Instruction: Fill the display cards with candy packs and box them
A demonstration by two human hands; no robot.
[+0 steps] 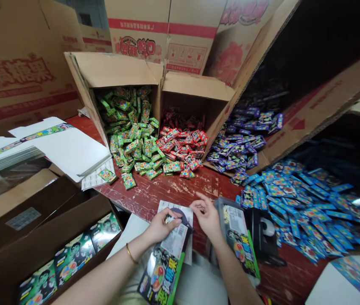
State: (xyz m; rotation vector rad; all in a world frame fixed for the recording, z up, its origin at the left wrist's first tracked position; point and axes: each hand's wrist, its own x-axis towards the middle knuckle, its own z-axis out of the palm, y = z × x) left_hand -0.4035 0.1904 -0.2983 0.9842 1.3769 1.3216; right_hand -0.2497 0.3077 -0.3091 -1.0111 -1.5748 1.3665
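My left hand [166, 223], with a gold bangle at the wrist, is closed on the upper end of a black and green printed candy box [160, 271]. The box is tilted, and a dark rounded flap [182, 216] stands out at its top beside my fingers. A white sheet of labels [188, 214] lies partly under that end. Just right of the flap is my right hand [207, 216], thumb and fingers bent together in a pinch with one finger raised. Whatever is between its fingertips is too small to make out. A second candy box [241, 245], in a clear container, lies beside my right forearm.
A black tape dispenser [264, 237] stands right of the second box. Small packs spill from open cartons: green [135, 144], red [182, 148], purple [240, 144], blue [303, 203]. At left, a brown carton [103, 201] holds printed boxes; flat white card [71, 148] lies behind it.
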